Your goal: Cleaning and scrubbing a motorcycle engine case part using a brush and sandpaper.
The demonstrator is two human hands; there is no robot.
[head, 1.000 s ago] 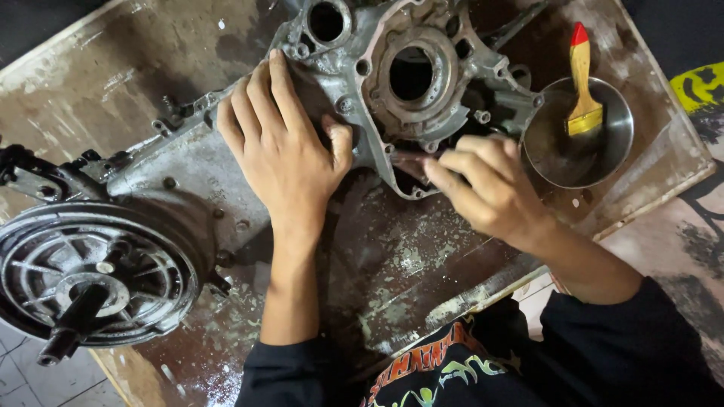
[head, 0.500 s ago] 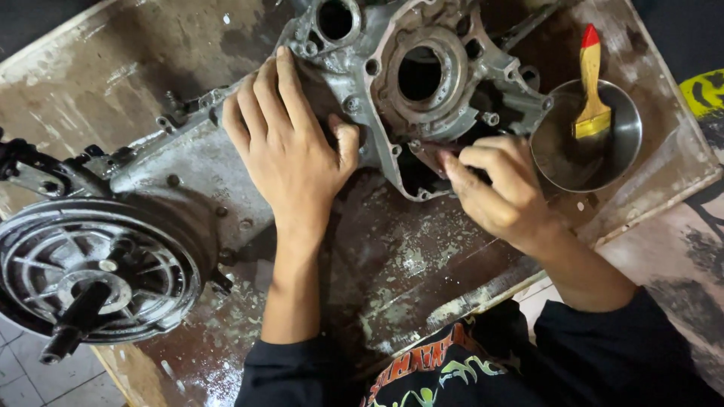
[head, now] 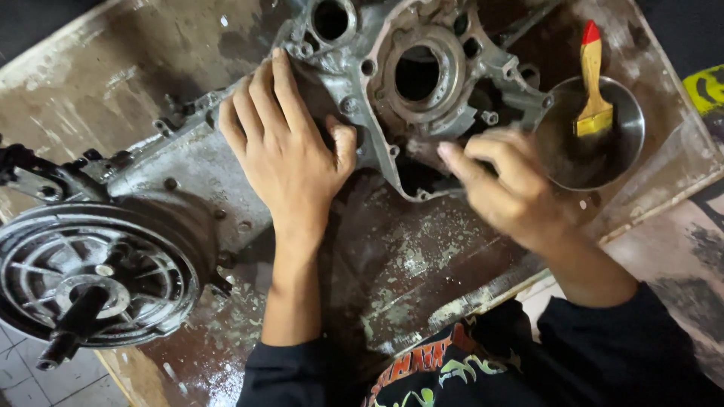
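Grey cast-aluminium engine casing (head: pixel 422 83): left hand (head: pixel 290 154) pressed flat, fingers spread; right hand (head: pixel 513 188) blurred, pinched at its edge, grip unclear; firm bracing advisable.

Setting: repair workshop. Evidence: grimy metal engine casing (head: pixel 422 83) lying on stained, paint-flecked wooden counter (head: pixel 422 256); finned wheel hub (head: pixel 90 279) at casing's left end; steel bowl (head: pixel 596 143) with yellow brush (head: pixel 592 83) just right of casing.

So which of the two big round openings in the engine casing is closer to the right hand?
The larger opening, ringed by a raised collar at the casing's middle, sits just above the right hand. The smaller one lies farther left, at the top edge.
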